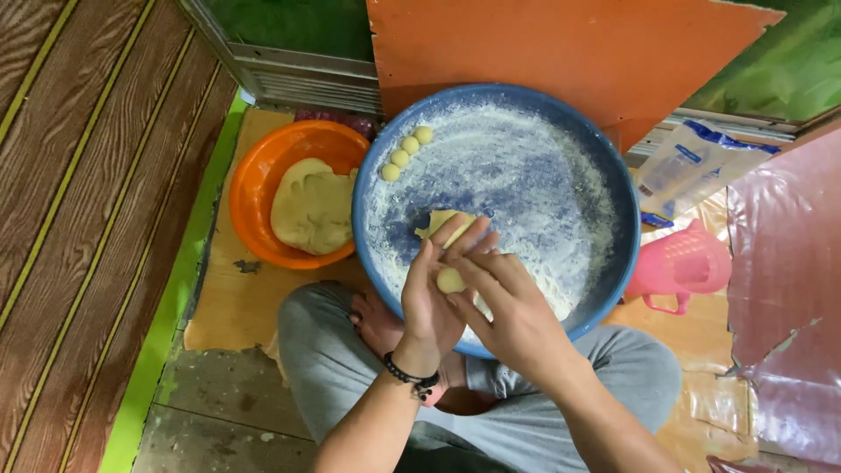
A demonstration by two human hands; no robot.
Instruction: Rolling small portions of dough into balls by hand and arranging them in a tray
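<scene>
- While you are sitting cross-legged over the wide blue basin [604,175], you are cupping a small dough ball [450,280] between both palms, just above the basin's near rim.
- Your left hand [431,298] is standing edge-up, fingers together and lightly curved; your right hand [508,302] is lying across it, fingers stretched over the top. Neither is pinching: the ball is being pressed softly between flat palms.
- Judging from that hold, you are doing well to keep the pressure light and even, circling the palms so the ball is rounding rather than flattening, and staying over the flour so that anything dropping is landing in the basin.
- Ball is looking pale yellow, smooth, only partly showing between your hands.
- Four finished balls [406,146] are sitting in a short row, touching, on the basin's far left side.
- A torn dough piece [435,222] is lying in the flour just beyond your fingertips.
- Big dough lump [313,207] is resting in the orange bowl [254,175], touching the basin's left edge.
- Pink plastic jug [683,263] is lying to the right.
</scene>
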